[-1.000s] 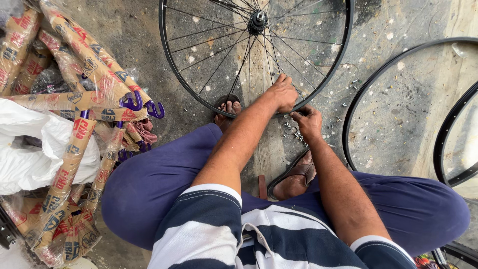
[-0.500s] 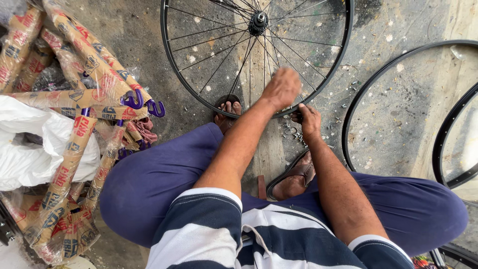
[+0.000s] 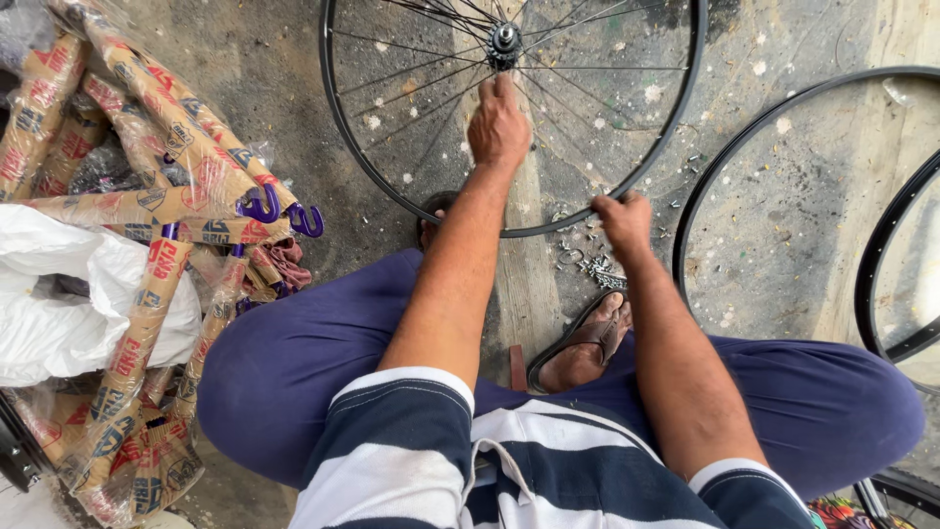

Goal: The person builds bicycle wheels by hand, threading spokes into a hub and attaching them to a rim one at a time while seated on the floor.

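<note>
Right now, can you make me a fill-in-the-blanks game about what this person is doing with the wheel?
1. The left hand reaches among the spokes just below the wheel's ____.
2. The right hand grips the wheel's black ____.
3. The person's foot wears a brown ____.
4. The bike frames on the left are wrapped in ____.

Missing words: hub; rim; sandal; cardboard

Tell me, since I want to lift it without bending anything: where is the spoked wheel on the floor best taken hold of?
Probably at the rim, from the outside edge. The spoked wheel lies flat, so its black hoop is open all round, while the spokes are thin. The right hand already has a grip on the near rim; the left hand reaches among the spokes towards the hub.
</note>
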